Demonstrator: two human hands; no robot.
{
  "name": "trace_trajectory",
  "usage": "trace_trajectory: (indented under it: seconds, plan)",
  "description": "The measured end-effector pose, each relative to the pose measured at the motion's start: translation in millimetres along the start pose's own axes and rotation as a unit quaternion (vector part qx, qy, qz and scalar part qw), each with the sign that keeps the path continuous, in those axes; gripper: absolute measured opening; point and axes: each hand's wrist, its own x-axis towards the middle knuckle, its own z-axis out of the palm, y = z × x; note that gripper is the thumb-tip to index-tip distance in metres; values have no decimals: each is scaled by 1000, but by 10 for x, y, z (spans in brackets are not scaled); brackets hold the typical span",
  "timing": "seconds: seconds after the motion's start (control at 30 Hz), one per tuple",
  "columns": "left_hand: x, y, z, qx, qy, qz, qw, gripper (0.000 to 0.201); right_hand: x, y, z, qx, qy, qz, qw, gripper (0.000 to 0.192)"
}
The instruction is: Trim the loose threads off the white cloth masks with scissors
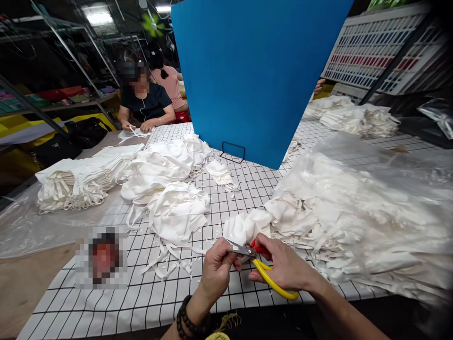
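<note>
My right hand (283, 264) grips a pair of scissors (271, 278) with one red handle and one yellow handle. The blades point left and are partly spread, reaching the fingertips of my left hand (217, 267). Those fingers are closed in a pinch on a white cloth piece (247, 226), mostly hidden where the hand covers it. Its gathered fabric lies just behind both hands. Left of my left hand are loose white straps (164, 271) and small white scraps on the checked tablecloth (141, 309).
White cloth pieces lie in heaps at left (180, 212), and a stacked bundle (81, 179) lies farther left. A plastic-covered pile (347, 203) fills the right. A blue board (255, 80) stands upright ahead. A person (146, 104) handles white cloth across the table. A blurred patch (102, 257) sits front left.
</note>
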Motion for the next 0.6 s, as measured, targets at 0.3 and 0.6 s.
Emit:
trace_trajectory:
  seconds: [0.3, 0.6]
  plan:
    - [-26, -39, 2, -19, -6, -2, 1000, 21, -29, -98, -5, -33, 21, 4, 999, 50]
    - [-32, -79, 0, -62, -11, -22, 998, 19, -63, -110, 23, -66, 53, -3, 996, 44]
